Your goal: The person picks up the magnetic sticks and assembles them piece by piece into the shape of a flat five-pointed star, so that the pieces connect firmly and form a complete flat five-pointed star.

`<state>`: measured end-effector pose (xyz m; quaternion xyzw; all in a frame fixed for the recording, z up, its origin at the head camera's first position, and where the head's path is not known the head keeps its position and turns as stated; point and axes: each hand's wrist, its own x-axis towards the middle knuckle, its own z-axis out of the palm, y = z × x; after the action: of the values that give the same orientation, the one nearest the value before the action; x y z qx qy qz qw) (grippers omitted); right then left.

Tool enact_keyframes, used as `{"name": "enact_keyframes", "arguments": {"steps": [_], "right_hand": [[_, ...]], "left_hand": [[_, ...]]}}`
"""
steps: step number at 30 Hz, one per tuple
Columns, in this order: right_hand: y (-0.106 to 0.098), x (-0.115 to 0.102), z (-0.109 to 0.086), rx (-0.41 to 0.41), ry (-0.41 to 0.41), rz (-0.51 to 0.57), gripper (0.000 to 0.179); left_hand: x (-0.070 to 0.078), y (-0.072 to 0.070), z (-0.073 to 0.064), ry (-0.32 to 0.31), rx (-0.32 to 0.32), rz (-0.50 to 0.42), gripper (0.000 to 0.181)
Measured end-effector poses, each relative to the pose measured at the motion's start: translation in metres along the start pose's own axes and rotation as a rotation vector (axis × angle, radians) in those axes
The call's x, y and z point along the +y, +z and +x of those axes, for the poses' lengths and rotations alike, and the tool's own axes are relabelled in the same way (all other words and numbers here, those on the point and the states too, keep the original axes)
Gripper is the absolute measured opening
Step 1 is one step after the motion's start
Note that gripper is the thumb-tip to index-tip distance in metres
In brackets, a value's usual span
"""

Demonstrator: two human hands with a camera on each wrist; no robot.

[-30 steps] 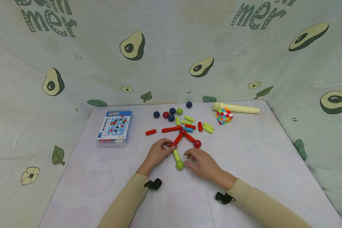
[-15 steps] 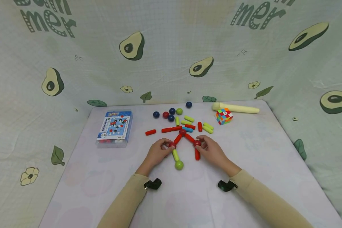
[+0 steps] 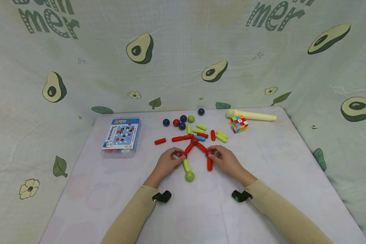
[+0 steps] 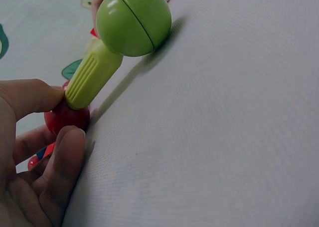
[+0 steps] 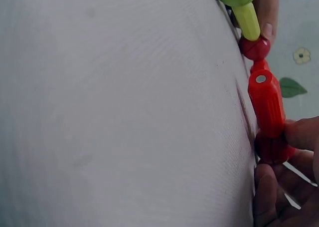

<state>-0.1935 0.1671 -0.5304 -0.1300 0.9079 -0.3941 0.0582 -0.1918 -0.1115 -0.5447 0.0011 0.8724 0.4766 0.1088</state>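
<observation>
My left hand (image 3: 167, 163) pinches a red ball (image 4: 67, 116) between thumb and fingers. A yellow-green rod (image 4: 94, 75) joins that ball to a green ball (image 3: 189, 176) nearer me. In my right hand (image 3: 227, 162), thumb and fingers grip another red ball (image 5: 273, 148). From it a red rod (image 5: 266, 102) points toward me, a small silver disc on its free end. Two more red rods (image 3: 188, 148) slope up from the held balls to a third red ball (image 3: 194, 141), forming a peaked shape on the table.
Behind lie loose red rods (image 3: 177, 139), yellow-green rods (image 3: 221, 138), a blue rod (image 3: 199, 138) and several dark blue balls (image 3: 182, 126). A boxed ball-and-rod set (image 3: 120, 138) sits left. A puzzle cube (image 3: 239, 124) and a pale yellow microphone-shaped stick (image 3: 253, 115) lie back right.
My right hand has moved from beside the green ball, up and right, onto the right red ball and grips it. The left hand keeps its hold on the left red ball.
</observation>
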Motion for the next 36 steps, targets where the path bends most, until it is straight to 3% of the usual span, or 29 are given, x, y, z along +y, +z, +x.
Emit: {"name": "enact_keyframes", "arguments": {"steps": [9, 16, 23, 26, 32, 36], "right_hand": [[0.0, 0.001, 0.001, -0.006, 0.009, 0.003, 0.034], [0.0, 0.0, 0.001, 0.004, 0.01, 0.015, 0.033], [0.0, 0.003, 0.001, 0.003, -0.009, 0.016, 0.032], [0.0, 0.004, 0.001, 0.0, -0.008, 0.017, 0.033], [0.001, 0.005, 0.002, -0.002, -0.01, 0.02, 0.033], [0.001, 0.005, 0.002, -0.004, -0.005, 0.015, 0.033]], "left_hand": [[0.001, -0.001, 0.0, 0.001, -0.005, -0.012, 0.032], [0.0, -0.001, -0.002, 0.052, -0.001, -0.044, 0.032], [0.002, -0.005, -0.003, 0.035, 0.022, -0.049, 0.034], [0.004, -0.013, 0.0, 0.047, 0.093, -0.022, 0.031], [0.011, -0.04, 0.022, 0.115, 0.321, 0.084, 0.021], [0.014, -0.054, 0.044, 0.099, 0.377, 0.171, 0.028]]}}
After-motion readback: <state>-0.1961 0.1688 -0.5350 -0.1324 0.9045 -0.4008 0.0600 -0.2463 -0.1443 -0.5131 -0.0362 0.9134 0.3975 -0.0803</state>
